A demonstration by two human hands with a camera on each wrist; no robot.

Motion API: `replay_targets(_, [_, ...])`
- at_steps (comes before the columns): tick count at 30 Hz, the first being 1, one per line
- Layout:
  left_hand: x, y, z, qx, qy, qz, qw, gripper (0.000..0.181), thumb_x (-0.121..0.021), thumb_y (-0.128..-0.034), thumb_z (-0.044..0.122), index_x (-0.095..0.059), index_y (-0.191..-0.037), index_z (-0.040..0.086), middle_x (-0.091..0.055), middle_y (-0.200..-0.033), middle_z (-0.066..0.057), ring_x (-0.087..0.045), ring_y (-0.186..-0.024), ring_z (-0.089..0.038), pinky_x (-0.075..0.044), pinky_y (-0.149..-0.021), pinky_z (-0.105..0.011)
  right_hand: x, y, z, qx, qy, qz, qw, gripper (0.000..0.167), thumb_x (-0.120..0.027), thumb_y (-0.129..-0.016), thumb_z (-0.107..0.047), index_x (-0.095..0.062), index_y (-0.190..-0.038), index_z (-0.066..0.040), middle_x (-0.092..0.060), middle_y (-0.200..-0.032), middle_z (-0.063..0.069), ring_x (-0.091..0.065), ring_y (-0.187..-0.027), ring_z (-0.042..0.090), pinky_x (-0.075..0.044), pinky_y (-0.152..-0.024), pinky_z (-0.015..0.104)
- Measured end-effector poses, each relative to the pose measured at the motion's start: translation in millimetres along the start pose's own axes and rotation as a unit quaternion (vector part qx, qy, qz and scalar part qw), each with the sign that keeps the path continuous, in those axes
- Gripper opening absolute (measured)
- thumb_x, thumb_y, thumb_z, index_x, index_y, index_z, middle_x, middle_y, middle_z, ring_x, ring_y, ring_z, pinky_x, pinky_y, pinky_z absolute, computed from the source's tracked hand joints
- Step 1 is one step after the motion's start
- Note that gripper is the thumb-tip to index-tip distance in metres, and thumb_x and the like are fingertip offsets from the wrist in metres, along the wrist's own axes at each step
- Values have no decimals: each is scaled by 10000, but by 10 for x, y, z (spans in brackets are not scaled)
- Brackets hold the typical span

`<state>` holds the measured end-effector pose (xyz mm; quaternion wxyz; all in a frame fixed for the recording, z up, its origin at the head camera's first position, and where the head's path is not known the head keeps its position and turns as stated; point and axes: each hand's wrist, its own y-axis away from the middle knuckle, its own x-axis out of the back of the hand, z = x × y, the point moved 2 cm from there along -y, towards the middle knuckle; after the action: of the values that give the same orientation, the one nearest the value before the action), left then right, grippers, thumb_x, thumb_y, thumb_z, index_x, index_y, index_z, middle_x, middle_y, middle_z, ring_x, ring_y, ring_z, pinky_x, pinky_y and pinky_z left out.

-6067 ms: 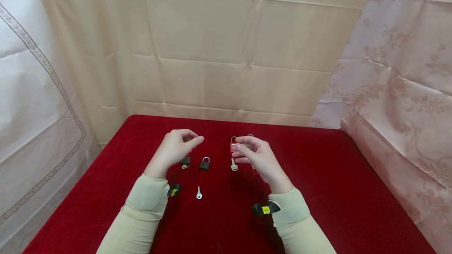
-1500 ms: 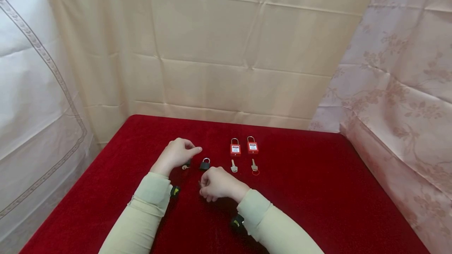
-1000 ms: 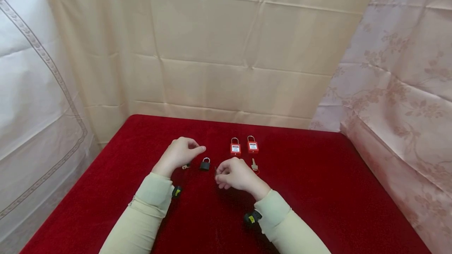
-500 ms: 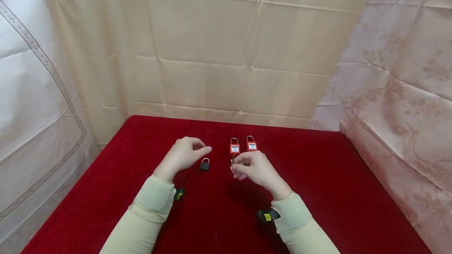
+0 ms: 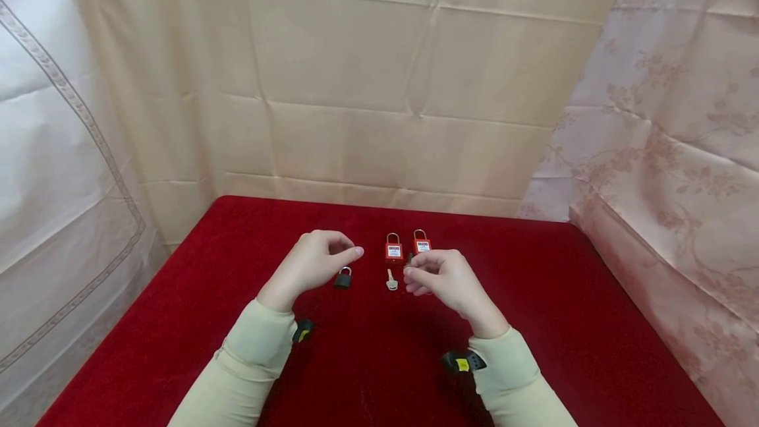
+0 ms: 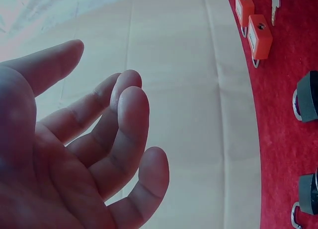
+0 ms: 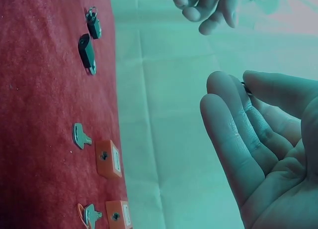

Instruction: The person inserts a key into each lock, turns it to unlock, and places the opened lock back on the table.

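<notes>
My right hand pinches a small key between thumb and fingertips, above the cloth. In the right wrist view only a dark sliver of it shows. My left hand hovers with loosely bent fingers and holds nothing. Just below its fingertips sits a black padlock. Another black padlock with a key at it is hidden behind the left hand in the head view. Two red padlocks, one left and one right, lie beyond the right hand. A key lies before the left one.
A red cloth covers the table. Beside the right red padlock lies a key with a red ring, mostly covered by the right hand in the head view. A beige curtain hangs behind the far edge, with patterned cloth on both sides.
My right hand has taken the small key from the front of the cloth and carried it right and away from me. My left hand has drifted slightly right, covering the left black padlock.
</notes>
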<state>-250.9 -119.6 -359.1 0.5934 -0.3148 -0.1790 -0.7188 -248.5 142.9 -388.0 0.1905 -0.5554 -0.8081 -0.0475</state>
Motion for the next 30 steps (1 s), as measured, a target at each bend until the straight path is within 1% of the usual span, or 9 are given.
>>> replay_targets(5, [-3,-1,8,0,-7,-3,10000,194,-734,-940,334,-764,-1057,182,-709,-962,53,-650,-841,-163,-548,-747,-367,21,-2,3,-10,10,6,10000,101,-742,-918,-34,-700,-975,38,-726,-884,206,-713,-800,451,-609,-685,411])
replay_targets(8, [0,-8,-4,12,-45,17,10000,193,-733,-939,338,-764,-1056,187,-707,-962,56,-648,-840,-161,-546,-749,-371,32,-4,4,-26,44,8,10000,104,-744,-919,-42,-704,-981,32,-733,-870,144,-715,-799,440,-608,-685,390])
replay_targets(10, [-1,-14,-17,25,-81,36,10000,192,-731,-939,339,-765,-1052,187,-706,-957,59,-647,-839,-159,-545,-752,-376,38,-6,9,-23,38,16,10000,104,-741,-920,-42,-703,-981,34,-732,-871,136,-713,-801,444,-608,-687,389])
replay_targets(15, [-35,-45,-62,97,-110,1,9999,212,-727,-940,351,-764,-1060,180,-705,-959,56,-647,-841,-154,-544,-768,-385,60,-6,34,-8,91,85,9999,110,-739,-920,-45,-710,-997,29,-729,-892,168,-722,-765,361,-607,-693,401])
replay_targets(18, [-59,-70,-91,191,-148,-37,9997,225,-726,-940,357,-762,-1067,175,-706,-965,49,-649,-841,-156,-547,-775,-393,76,-13,67,-11,83,117,9999,127,-741,-924,-59,-714,-1014,26,-726,-903,185,-722,-744,293,-605,-705,445])
replay_targets(22, [-82,-110,-134,334,-269,-57,9991,243,-721,-943,357,-760,-1077,159,-709,-978,33,-654,-849,-160,-550,-789,-407,89,-37,117,-84,-68,182,9998,134,-743,-921,-57,-716,-1017,33,-716,-913,227,-715,-741,292,-595,-719,511])
replay_targets(23, [-89,-122,-148,373,-305,-59,9988,248,-720,-942,359,-759,-1078,155,-708,-981,28,-653,-851,-163,-549,-790,-409,92,-43,128,-108,-106,207,9997,132,-743,-920,-53,-716,-1015,35,-714,-915,234,-713,-740,293,-595,-719,512])
replay_targets(27, [-116,-171,-202,498,-512,-49,9974,264,-717,-941,366,-755,-1077,143,-703,-984,16,-646,-840,-170,-543,-769,-409,106,-59,159,-192,-175,275,9993,127,-742,-918,-46,-718,-1014,35,-710,-929,252,-707,-742,279,-607,-700,434])
replay_targets(30, [-151,-215,-247,562,-707,-81,9959,268,-716,-940,371,-756,-1068,139,-704,-954,15,-641,-807,-170,-539,-740,-403,113,-59,185,-224,-182,271,9992,137,-736,-924,-52,-716,-1026,38,-714,-927,234,-708,-743,271,-606,-707,438])
